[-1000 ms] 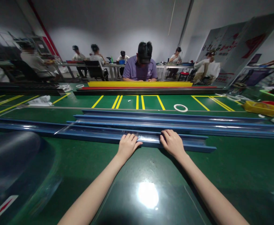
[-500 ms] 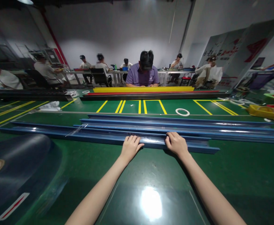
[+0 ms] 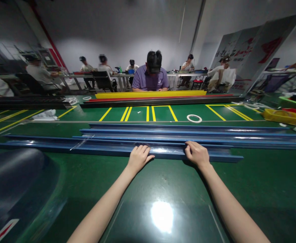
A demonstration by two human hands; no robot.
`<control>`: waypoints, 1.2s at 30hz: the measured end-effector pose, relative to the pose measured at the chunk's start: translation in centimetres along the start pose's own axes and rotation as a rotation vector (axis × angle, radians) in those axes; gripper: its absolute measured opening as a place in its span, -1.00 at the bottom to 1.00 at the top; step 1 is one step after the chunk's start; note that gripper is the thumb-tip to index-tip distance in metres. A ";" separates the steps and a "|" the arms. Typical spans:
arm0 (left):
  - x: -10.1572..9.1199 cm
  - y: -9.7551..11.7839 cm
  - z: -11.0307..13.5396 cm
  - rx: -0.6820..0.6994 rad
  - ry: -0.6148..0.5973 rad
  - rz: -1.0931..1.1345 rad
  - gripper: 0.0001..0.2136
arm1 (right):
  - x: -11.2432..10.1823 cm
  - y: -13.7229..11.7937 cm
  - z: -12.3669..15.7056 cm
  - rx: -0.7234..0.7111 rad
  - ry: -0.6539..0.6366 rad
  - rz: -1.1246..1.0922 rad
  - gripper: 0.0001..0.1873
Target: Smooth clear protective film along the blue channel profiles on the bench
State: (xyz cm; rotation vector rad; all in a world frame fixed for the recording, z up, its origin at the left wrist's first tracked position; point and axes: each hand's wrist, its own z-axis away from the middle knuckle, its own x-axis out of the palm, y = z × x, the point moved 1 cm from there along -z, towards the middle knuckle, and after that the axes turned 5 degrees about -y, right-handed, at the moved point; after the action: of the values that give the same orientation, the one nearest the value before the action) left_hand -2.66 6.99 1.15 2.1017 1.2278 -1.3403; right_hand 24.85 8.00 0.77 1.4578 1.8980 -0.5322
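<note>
Several long blue strips lie side by side across the green table. The nearest blue strip (image 3: 99, 150) carries a clear film (image 3: 163, 147) along its top. My left hand (image 3: 138, 158) rests on this strip with its fingers laid flat and together over the film. My right hand (image 3: 197, 154) sits on the same strip a little to the right, fingers curled over its far edge and pressing down. Both forearms reach forward from the bottom of the view.
A big roll of clear film (image 3: 18, 189) lies at the near left. A white tape ring (image 3: 194, 118) lies beyond the strips. Yellow and red trays (image 3: 281, 116) sit at far right. A person in a purple shirt (image 3: 151, 76) sits opposite behind yellow, red and black strips (image 3: 150, 95); others work further back.
My right hand has slid to the right along the nearest blue strip, widening the gap between my hands. My left hand has stayed in place.
</note>
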 end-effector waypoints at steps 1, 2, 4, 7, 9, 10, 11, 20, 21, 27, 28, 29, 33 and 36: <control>0.0 0.0 0.1 -0.021 0.012 -0.005 -0.69 | 0.0 0.0 0.0 0.002 0.001 -0.001 -0.73; 0.0 -0.1 0.2 -0.038 0.023 -0.009 -0.69 | 0.0 -0.1 0.0 0.005 0.003 -0.001 -0.73; -0.1 -0.1 0.4 -0.057 0.037 -0.017 -0.68 | -0.1 -0.2 0.0 0.017 0.003 -0.002 -0.72; -0.2 0.0 0.5 -0.070 0.045 -0.029 -0.65 | -0.1 -0.3 0.0 0.042 -0.005 -0.011 -0.72; -0.2 0.0 0.5 -0.081 0.046 -0.036 -0.64 | -0.1 -0.3 0.1 0.053 -0.017 -0.017 -0.72; -0.2 0.0 0.4 -0.085 0.046 -0.038 -0.63 | -0.1 -0.4 0.1 0.055 -0.020 -0.018 -0.72; -0.2 0.0 0.4 -0.087 0.047 -0.037 -0.63 | -0.1 -0.4 0.1 0.054 -0.021 -0.017 -0.72; -0.3 -0.2 0.1 -0.099 -0.014 0.009 -0.63 | -0.2 -0.5 0.0 0.081 -0.042 -0.034 -0.71; -0.3 -0.3 0.1 -0.103 -0.029 0.019 -0.63 | -0.2 -0.5 0.0 0.082 -0.042 -0.036 -0.71; -0.3 -0.5 0.0 -0.126 -0.078 0.063 -0.64 | -0.2 -0.5 0.0 0.073 -0.036 -0.030 -0.72; -0.3 -0.5 0.0 -0.125 -0.073 0.062 -0.63 | -0.2 -0.5 0.0 0.073 -0.038 -0.033 -0.72; -0.3 -0.5 0.0 -0.124 -0.067 0.059 -0.63 | -0.1 -0.5 0.0 0.076 -0.040 -0.037 -0.72; -0.1 -0.4 0.1 -0.117 -0.040 0.036 -0.62 | 0.0 -0.4 0.1 0.087 -0.046 -0.048 -0.72; 0.0 -0.5 0.1 -0.112 -0.025 0.029 -0.61 | 0.0 -0.4 0.1 0.091 -0.047 -0.044 -0.72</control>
State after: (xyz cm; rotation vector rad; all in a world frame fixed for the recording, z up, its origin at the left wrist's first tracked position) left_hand -3.13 7.16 1.15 2.0121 1.2278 -1.2515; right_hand 24.47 7.79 0.69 1.4499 1.8948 -0.6755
